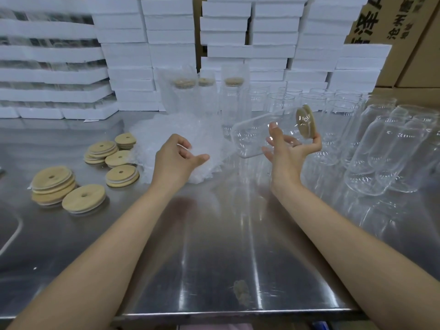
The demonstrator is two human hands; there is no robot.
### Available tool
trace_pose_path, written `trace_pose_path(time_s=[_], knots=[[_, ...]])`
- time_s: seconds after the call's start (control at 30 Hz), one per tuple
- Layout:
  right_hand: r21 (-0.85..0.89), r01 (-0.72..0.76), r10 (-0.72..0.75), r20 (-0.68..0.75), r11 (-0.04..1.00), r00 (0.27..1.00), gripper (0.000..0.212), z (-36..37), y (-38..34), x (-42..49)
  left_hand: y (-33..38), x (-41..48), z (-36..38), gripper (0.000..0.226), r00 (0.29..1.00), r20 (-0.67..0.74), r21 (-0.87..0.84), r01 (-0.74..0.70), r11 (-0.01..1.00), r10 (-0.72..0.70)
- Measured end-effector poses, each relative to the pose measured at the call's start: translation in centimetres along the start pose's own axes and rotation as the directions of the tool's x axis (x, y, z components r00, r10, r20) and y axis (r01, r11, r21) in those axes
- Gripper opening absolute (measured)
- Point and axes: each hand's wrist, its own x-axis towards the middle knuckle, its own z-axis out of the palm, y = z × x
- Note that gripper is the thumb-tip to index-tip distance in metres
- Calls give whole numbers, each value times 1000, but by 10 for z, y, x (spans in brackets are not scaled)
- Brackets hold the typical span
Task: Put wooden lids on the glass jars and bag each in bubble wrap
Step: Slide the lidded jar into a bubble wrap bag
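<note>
My right hand (289, 151) holds a clear glass jar (252, 136) on its side above the steel table, base pointing left. A round wooden lid (306, 125) closes its mouth at the right, under my fingertip. My left hand (177, 156) rests on a heap of bubble wrap bags (166, 132), fingers curled and pinching the top sheet. Loose wooden lids (83, 198) with centre holes lie in low stacks at the left. Three lidded jars in bubble wrap (202, 91) stand behind the heap.
Many open glass jars (385, 144) crowd the right side of the steel table (214, 258). White foam boxes (166, 44) are stacked along the back and left. Cardboard cartons (409, 32) stand at the far right. The table's front edge runs just below my forearms.
</note>
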Motion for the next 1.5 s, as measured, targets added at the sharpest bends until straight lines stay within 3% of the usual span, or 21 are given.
trace_pose_path(time_s=[0.13,0.3,0.5,0.6,0.73,0.87,1.0,1.17,1.33,1.43,1.5], knots=[[67,-8,9,-13,998,1000,80,1,-4,-2,2,-3,5,34,995,24,40,-99,994,98],[236,-26,31,-19,971,999,83,3,-13,-4,4,-7,10,17,991,110,63,-77,995,69],[327,-59,60,7,943,998,84,6,-18,-7,0,-9,16,30,992,107,23,-75,997,72],[330,-59,52,30,942,998,83,6,-17,-10,-2,-11,18,35,979,92,78,-187,979,180],[363,-78,50,85,928,995,80,6,-16,-12,-3,-13,22,21,943,142,185,-323,928,300],[204,-89,60,147,975,987,80,8,-5,-15,-3,-16,28,28,942,192,199,-312,929,275],[-67,49,-41,112,997,993,82,8,9,-19,3,-15,26,49,963,83,77,-263,962,257],[-201,100,-83,94,975,992,82,6,18,-17,8,-18,23,63,948,45,-25,-315,949,316],[-124,32,-27,35,992,999,84,6,17,-17,13,-21,21,69,894,81,-50,-437,898,440],[-32,-49,48,-13,998,999,84,6,12,-16,16,-24,25,76,923,88,-125,-362,924,374],[10,-66,66,-7,998,998,82,6,10,-16,16,-23,26,64,950,64,-147,-294,944,306]])
